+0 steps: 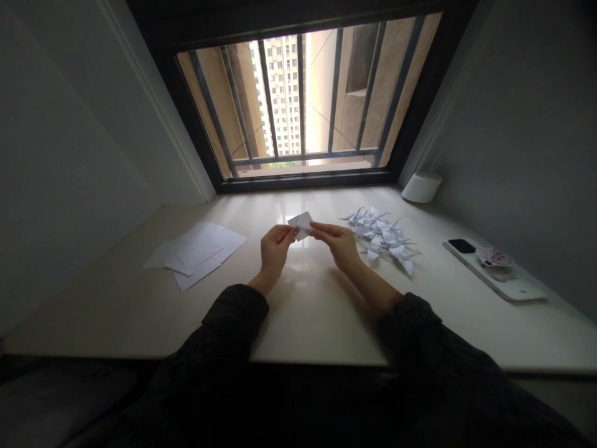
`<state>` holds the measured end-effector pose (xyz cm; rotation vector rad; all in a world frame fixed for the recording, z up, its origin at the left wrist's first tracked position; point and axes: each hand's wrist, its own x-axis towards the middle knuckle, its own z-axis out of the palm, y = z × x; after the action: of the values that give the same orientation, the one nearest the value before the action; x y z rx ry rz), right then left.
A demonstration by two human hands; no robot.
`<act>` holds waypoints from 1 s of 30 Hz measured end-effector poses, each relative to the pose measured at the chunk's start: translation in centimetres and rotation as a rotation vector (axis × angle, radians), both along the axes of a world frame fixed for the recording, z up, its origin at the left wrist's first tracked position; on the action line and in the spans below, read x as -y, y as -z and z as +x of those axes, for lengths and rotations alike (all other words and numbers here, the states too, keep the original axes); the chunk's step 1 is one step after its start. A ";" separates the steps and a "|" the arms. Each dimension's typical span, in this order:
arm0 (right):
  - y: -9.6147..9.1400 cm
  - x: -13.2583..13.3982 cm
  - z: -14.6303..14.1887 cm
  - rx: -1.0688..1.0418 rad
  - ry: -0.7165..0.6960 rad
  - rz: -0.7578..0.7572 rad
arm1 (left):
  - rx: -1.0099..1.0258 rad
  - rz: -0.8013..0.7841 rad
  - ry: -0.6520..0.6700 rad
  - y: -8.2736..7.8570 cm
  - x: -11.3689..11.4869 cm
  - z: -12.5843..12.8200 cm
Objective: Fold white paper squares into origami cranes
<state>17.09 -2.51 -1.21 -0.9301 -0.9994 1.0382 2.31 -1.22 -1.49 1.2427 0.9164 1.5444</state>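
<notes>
A small folded piece of white paper is held up over the middle of the white sill, between both hands. My left hand pinches its lower left edge with thumb and fingers. On the other side, my right hand grips the paper's right edge between thumb and forefinger. Just right of that hand lies a heap of folded paper cranes, several of them, with pointed wings and thin necks. Loose sheets of white paper overlap one another to the left of my left hand.
A phone in a pale case with a round grip on its back lies at the right. Behind it, a white cylindrical object stands in the far right corner. A dark-framed barred window closes the back; walls rise on both sides.
</notes>
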 end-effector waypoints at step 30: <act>0.6 -0.5 0.2 -0.041 -0.015 -0.024 | 0.045 -0.068 0.053 -0.4 0.3 0.1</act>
<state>17.28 -2.03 -1.78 -0.9189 -0.9633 1.0794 2.42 -1.56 -1.12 1.1705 0.8921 1.4818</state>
